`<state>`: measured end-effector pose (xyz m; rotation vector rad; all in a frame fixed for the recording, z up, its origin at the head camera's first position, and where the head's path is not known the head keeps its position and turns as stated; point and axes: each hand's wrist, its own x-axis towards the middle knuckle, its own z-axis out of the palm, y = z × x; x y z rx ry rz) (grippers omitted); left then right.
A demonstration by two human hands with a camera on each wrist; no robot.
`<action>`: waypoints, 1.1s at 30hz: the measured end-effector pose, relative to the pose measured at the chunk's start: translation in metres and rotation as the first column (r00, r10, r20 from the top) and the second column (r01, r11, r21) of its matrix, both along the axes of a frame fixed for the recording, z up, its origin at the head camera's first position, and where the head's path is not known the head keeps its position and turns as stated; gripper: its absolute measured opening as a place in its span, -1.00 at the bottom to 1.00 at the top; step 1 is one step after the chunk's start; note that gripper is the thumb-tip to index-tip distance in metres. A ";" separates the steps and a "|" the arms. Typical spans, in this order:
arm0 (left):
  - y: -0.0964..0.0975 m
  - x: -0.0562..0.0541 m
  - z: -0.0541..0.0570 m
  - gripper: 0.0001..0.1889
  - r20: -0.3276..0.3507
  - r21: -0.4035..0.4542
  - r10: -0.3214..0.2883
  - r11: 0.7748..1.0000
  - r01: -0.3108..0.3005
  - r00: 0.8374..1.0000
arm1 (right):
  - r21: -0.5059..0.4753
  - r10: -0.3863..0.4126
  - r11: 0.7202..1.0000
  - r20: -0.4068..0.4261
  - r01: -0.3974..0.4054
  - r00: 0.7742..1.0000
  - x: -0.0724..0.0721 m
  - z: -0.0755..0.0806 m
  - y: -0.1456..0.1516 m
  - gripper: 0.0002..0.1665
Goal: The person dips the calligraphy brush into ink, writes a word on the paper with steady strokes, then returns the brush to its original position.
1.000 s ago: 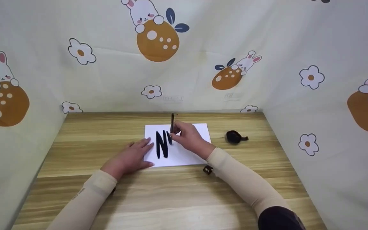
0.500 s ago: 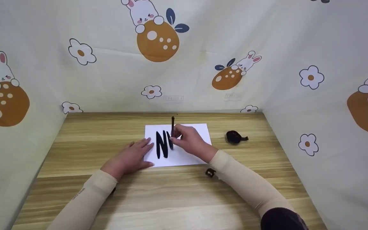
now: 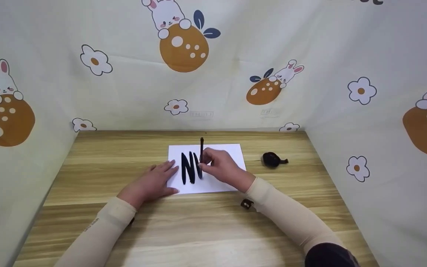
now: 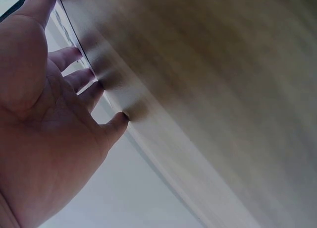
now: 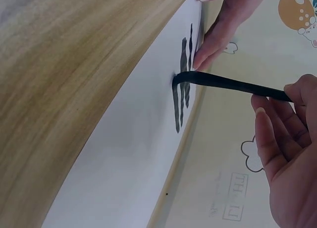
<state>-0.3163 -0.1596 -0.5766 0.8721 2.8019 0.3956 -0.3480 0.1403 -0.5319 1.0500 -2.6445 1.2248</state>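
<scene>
Head view: your right hand [image 3: 221, 165] is pinching the brush [image 3: 201, 148]; your left hand [image 3: 153, 181], fingers [image 3: 170, 170] extended, is touching the paper [image 3: 212, 185].

The paper [image 3: 219, 185] is white with black strokes [image 3: 192, 168], the brush [image 3: 202, 146] and dish [image 3: 271, 160] black, the tabletop [image 3: 184, 230] streaked tan-brown, the cream backdrop [image 3: 132, 92] patterned with white rabbits [image 3: 166, 13] and orange fruits [image 3: 184, 52].

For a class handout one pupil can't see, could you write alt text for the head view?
A person's right hand holds a dark brush to white paper marked with bold black strokes, while the left hand rests on the paper's left edge. A black dish with a handle sits to the right on the wooden table, before a rabbit-print backdrop.
</scene>
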 end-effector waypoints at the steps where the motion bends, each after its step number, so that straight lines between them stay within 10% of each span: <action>1: 0.000 0.000 0.000 -0.06 -0.002 -0.002 0.000 1.000 0.000 1.000 | -0.002 0.000 1.000 0.002 0.000 1.000 0.000 0.000 0.000 -0.90; 33: 0.000 0.002 0.003 -0.07 -0.008 0.013 -0.008 1.000 0.009 1.000 | -0.064 0.000 0.998 0.023 0.002 1.000 0.003 0.001 0.007 -0.91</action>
